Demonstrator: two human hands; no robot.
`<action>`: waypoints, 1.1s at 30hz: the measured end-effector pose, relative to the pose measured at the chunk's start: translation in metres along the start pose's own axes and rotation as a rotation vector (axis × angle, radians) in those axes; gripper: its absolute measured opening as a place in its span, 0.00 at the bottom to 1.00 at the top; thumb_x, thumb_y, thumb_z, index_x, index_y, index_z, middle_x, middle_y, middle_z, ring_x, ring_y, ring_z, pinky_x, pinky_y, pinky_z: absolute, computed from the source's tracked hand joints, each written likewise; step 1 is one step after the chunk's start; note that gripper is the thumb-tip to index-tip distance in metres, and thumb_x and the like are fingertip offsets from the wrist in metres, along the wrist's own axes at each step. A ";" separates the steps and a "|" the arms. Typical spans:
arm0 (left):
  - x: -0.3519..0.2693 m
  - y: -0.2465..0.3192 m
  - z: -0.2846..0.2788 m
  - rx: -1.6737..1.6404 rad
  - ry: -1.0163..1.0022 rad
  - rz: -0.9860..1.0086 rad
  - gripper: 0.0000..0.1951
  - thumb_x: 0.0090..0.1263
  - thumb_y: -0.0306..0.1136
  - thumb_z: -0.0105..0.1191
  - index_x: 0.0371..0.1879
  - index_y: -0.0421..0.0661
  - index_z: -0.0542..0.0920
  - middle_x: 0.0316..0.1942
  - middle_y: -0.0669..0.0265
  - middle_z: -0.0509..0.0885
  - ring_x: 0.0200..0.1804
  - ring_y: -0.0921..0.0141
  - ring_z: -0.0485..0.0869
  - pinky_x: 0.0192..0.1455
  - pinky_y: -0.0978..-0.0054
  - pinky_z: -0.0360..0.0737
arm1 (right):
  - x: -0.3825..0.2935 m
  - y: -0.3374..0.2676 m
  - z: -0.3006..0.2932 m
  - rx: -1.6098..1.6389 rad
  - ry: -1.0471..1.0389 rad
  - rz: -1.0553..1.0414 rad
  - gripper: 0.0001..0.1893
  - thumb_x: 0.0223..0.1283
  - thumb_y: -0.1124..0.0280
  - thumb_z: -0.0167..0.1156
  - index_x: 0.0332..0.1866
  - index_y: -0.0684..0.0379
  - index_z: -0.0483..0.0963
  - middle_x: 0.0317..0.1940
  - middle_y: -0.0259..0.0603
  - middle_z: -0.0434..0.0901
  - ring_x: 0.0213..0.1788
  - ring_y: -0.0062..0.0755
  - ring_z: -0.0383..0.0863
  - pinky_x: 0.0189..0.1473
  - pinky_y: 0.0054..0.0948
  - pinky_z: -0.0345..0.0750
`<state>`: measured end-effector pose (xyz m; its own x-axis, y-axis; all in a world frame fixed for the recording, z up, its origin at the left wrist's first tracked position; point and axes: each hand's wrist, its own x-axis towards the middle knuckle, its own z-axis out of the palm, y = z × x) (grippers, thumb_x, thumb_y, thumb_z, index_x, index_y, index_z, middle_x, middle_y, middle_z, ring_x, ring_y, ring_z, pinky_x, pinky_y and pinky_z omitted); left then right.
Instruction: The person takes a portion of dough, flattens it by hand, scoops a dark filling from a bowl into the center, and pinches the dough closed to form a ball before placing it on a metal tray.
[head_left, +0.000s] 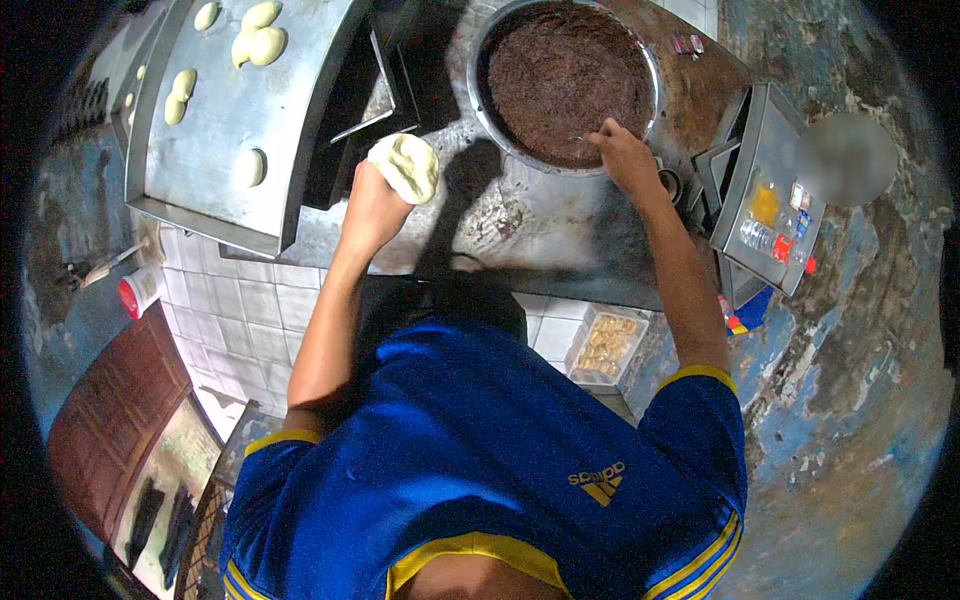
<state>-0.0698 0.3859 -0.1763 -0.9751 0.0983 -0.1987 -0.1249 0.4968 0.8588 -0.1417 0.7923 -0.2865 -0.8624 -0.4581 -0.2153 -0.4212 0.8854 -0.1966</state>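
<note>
My left hand (379, 202) holds up a flattened, dented round of pale dough (407, 169) above the worktop. At the rim of a wide round metal basin (471, 71), my right hand (626, 161) pinches a small utensil whose thin metal tip (577, 138) points into the contents. Dark brown paste-like filling (562, 75) lies broadly inside that basin. Most of the utensil is hidden by my fingers. To the left, a metal tray (217, 150) carries several smooth pale dough balls (266, 46), some stuck together.
The worktop (480, 214) is stained metal. Beyond my right forearm, a metal tray (750, 191) bears a plastic bottle (757, 234) and small packets. A plastic container of pale pieces (606, 345) sits lower down near my right side. A red-and-white tub (141, 292) lies at far left.
</note>
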 end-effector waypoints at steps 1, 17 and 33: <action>0.000 0.000 0.000 0.000 0.001 0.007 0.11 0.64 0.25 0.62 0.45 0.37 0.83 0.41 0.59 0.90 0.45 0.67 0.88 0.53 0.70 0.81 | -0.001 0.000 0.000 -0.018 -0.049 0.004 0.12 0.67 0.72 0.54 0.49 0.49 0.82 0.45 0.44 0.78 0.48 0.51 0.86 0.48 0.49 0.85; 0.003 0.007 0.004 0.098 0.002 0.161 0.19 0.57 0.29 0.72 0.47 0.38 0.84 0.40 0.57 0.91 0.43 0.65 0.91 0.50 0.69 0.84 | 0.042 0.017 -0.028 1.036 -0.605 -0.167 0.16 0.63 0.62 0.68 0.53 0.55 0.85 0.46 0.41 0.87 0.52 0.34 0.85 0.56 0.35 0.80; -0.018 0.033 -0.025 0.010 0.046 0.353 0.16 0.55 0.39 0.71 0.31 0.42 0.81 0.28 0.56 0.87 0.35 0.52 0.88 0.39 0.62 0.83 | -0.065 -0.268 -0.107 0.507 0.569 -0.114 0.32 0.54 0.86 0.64 0.66 0.50 0.81 0.45 0.41 0.77 0.45 0.41 0.81 0.51 0.36 0.81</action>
<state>-0.0610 0.3794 -0.1324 -0.9650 0.2272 0.1312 0.2230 0.4474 0.8661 -0.0025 0.5931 -0.1170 -0.8908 -0.3114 0.3309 -0.4543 0.6281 -0.6318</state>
